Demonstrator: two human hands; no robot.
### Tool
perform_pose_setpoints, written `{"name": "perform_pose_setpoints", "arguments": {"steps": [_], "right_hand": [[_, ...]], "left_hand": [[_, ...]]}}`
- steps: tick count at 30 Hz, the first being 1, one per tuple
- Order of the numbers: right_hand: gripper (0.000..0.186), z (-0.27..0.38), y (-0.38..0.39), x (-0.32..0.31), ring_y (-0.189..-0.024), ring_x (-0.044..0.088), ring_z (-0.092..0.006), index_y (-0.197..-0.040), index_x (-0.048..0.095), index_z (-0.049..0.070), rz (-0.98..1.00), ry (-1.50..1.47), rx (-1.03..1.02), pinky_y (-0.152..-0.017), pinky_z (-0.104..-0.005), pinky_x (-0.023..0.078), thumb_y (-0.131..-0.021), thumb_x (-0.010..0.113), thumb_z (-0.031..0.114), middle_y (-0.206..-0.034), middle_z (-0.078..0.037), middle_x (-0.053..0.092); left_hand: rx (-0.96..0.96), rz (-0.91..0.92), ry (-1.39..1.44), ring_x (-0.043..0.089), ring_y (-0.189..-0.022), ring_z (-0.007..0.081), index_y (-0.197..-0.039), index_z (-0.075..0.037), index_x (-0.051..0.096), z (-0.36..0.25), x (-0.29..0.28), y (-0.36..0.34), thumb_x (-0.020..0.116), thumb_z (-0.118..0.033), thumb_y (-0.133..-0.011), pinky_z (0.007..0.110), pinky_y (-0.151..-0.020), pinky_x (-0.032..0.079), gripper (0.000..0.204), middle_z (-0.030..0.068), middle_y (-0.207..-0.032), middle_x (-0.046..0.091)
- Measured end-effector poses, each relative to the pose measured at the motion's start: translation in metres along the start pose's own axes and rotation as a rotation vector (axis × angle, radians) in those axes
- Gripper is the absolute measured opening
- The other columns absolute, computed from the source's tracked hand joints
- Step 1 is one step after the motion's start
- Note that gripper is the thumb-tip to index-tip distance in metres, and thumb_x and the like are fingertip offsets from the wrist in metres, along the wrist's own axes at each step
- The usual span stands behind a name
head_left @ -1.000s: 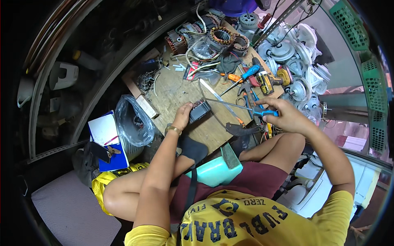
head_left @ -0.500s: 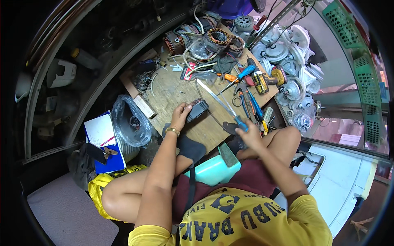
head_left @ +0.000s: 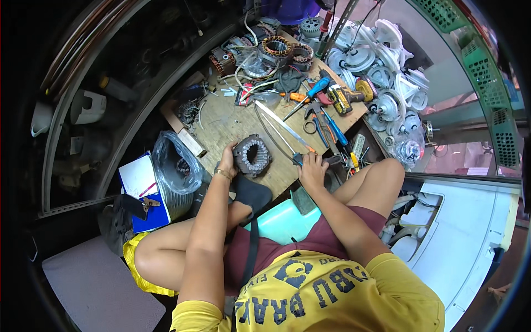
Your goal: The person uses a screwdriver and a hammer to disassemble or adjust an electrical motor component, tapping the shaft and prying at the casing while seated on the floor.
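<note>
My left hand (head_left: 226, 161) is closed around the left edge of a dark motor stator core (head_left: 239, 159). The ring faces up, with pale pieces lining the slots round its round opening. It is over the near part of the wooden board. My right hand (head_left: 313, 172) rests at the board's near right edge, its fingers bent down over a dark blue handle end (head_left: 297, 159). What lies under the fingers is mostly hidden. Just beyond them is a long, pale, saw-like blade (head_left: 279, 123) with an orange end, and a thin curved dark strip beside it.
Wound stators (head_left: 276, 48) and loose wires crowd the board's far end. A yellow-black cordless drill (head_left: 339, 99), pliers and screwdrivers lie right. White plastic parts (head_left: 387, 72) are piled beyond. A bag-lined bucket (head_left: 178, 166) stands left, and a turquoise basin (head_left: 276, 224) between my legs.
The stator core has turned from edge-on to face up in my left hand. My right hand has moved left and down from holding up a blue-handled screwdriver, which no longer shows clearly.
</note>
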State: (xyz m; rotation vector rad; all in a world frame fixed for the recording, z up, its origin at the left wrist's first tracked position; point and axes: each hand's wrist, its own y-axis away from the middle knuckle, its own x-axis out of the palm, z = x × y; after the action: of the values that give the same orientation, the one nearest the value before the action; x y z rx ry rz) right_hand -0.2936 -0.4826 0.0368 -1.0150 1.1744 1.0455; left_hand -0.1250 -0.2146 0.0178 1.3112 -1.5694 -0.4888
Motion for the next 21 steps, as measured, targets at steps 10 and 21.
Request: {"name": "perform_pose_setpoints", "arguments": {"steps": [10,21], "right_hand": [[0.046,-0.004,-0.005,-0.003,-0.115,0.048,-0.0328,-0.118,0.061,0.008,0.045,-0.037,0.041,-0.087,-0.0505,0.039,-0.080,0.078,0.028,-0.123,-0.011,0.053],[0.044,-0.043,-0.004,-0.032,-0.114,0.055,-0.0406,-0.120,0.063,0.006,0.004,-0.350,0.163,-0.090,-0.0529,0.047,-0.083,0.077,0.025,-0.123,-0.017,0.059]], "left_hand": [[0.113,0.004,0.116,0.068,-0.100,0.0273,-0.109,-0.005,0.068,0.014,0.014,0.011,0.044,-0.043,-0.101,0.045,-0.101,0.051,0.046,0.0111,-0.109,0.073],[0.866,-0.167,-0.962,0.066,-0.085,0.0313,-0.100,-0.002,0.066,-0.009,0.070,0.044,0.065,-0.031,-0.088,0.043,-0.077,0.051,0.031,0.0135,-0.094,0.071]]}}
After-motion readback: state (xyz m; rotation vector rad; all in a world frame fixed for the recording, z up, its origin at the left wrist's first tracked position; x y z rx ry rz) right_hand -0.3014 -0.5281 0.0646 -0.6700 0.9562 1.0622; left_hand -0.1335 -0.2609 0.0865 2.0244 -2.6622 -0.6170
